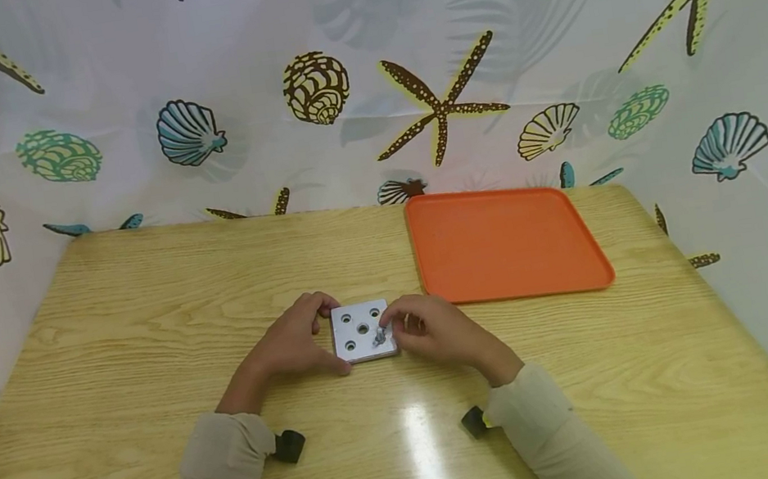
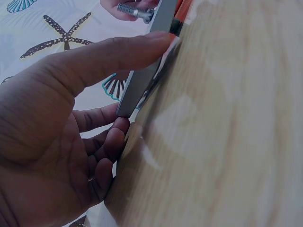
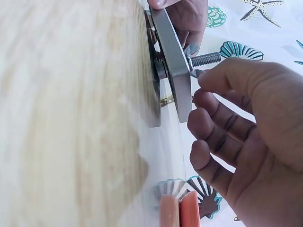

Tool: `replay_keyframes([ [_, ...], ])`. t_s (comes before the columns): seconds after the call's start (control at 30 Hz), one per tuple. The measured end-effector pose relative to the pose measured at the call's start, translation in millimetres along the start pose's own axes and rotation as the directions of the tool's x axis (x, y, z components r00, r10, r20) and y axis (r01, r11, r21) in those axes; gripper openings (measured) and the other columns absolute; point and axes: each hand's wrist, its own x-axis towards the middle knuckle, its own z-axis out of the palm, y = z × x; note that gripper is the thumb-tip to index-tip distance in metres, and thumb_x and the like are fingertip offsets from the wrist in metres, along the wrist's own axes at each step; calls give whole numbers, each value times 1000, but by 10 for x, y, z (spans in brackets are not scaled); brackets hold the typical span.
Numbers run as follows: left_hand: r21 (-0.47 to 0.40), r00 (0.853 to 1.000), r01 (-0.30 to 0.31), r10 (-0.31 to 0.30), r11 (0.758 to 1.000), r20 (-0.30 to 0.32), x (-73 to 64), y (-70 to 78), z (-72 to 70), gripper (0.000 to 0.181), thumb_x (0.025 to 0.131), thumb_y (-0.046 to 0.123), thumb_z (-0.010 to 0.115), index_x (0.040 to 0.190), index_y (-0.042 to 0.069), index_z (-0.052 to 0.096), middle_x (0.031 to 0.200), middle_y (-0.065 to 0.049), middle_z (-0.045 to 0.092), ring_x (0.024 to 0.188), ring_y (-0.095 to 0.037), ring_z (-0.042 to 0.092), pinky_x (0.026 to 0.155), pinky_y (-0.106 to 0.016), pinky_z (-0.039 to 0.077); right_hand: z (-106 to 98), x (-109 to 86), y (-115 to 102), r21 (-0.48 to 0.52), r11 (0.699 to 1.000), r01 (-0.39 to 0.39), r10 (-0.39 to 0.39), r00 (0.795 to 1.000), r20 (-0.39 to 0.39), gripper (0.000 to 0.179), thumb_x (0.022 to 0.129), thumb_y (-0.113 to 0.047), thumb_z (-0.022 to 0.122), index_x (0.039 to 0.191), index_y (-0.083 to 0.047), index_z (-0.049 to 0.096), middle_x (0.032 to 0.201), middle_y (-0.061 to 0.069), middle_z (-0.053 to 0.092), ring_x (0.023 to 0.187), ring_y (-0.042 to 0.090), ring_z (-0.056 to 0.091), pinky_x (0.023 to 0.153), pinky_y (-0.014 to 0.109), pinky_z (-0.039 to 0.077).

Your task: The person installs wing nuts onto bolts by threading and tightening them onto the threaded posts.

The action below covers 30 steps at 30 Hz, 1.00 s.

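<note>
A square silver metal plate with several holes lies over the table in front of me. My left hand grips its left side, thumb at the near edge and fingers at the far one. A threaded bolt stands up through the plate's near right hole, with its head showing beneath the plate. On its shank sits a wing nut against the plate's top. My right hand pinches the wing nut with thumb and forefinger, its other fingers loosely bent. The right fingertips partly hide the wing nut.
An orange tray lies on the wooden table at the far right, just beyond my right hand. A cloth printed with shells and starfish hangs behind the table. Dark wrist mounts sit at both sleeves.
</note>
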Motion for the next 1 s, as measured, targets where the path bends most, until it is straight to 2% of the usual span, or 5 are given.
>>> replay_keyframes([
  [0.43, 8, 1000, -7, 7, 1000, -4, 4, -41, 16, 84, 61, 34, 96, 129, 13, 53, 117, -6, 51, 95, -20, 45, 80, -33, 39, 37, 1, 18, -14, 999, 30, -31, 999, -19, 5, 92, -8, 67, 92, -11, 70, 87, 1, 65, 77, 7, 53, 68, 20, 46],
  [0.53, 7, 1000, -8, 8, 1000, -5, -5, -35, 20, 85, 61, 34, 96, 130, 12, 52, 117, -6, 51, 95, -20, 45, 80, -33, 39, 35, -8, 12, -5, 1000, 5, -5, 1000, -10, 4, 91, -10, 69, 95, -11, 68, 86, 0, 63, 77, 8, 54, 68, 20, 47],
  [0.67, 12, 1000, -9, 9, 1000, -8, -18, -24, 39, 85, 61, 35, 96, 130, 12, 53, 117, -6, 51, 95, -20, 45, 81, -33, 40, 30, -28, 7, 14, 1000, -19, 19, 1000, 4, 16, 91, -12, 71, 106, -10, 66, 88, 1, 62, 75, 9, 54, 69, 21, 47],
  [0.83, 17, 1000, -12, 12, 1000, -12, -30, -21, 64, 84, 61, 35, 96, 130, 12, 52, 119, -7, 51, 95, -21, 45, 81, -33, 40, 39, -43, 15, 24, 999, 26, -26, 1000, 12, 27, 91, -11, 72, 117, -9, 69, 88, 3, 62, 73, 8, 52, 67, 21, 47],
  [1.0, 14, 1000, -6, 7, 1000, -18, -43, -20, 93, 84, 61, 34, 96, 130, 12, 52, 119, -7, 51, 95, -21, 45, 81, -34, 40, 47, -60, 33, 19, 998, 59, -60, 998, 20, 26, 90, -9, 72, 116, -8, 72, 86, 4, 63, 72, 6, 51, 67, 20, 47],
])
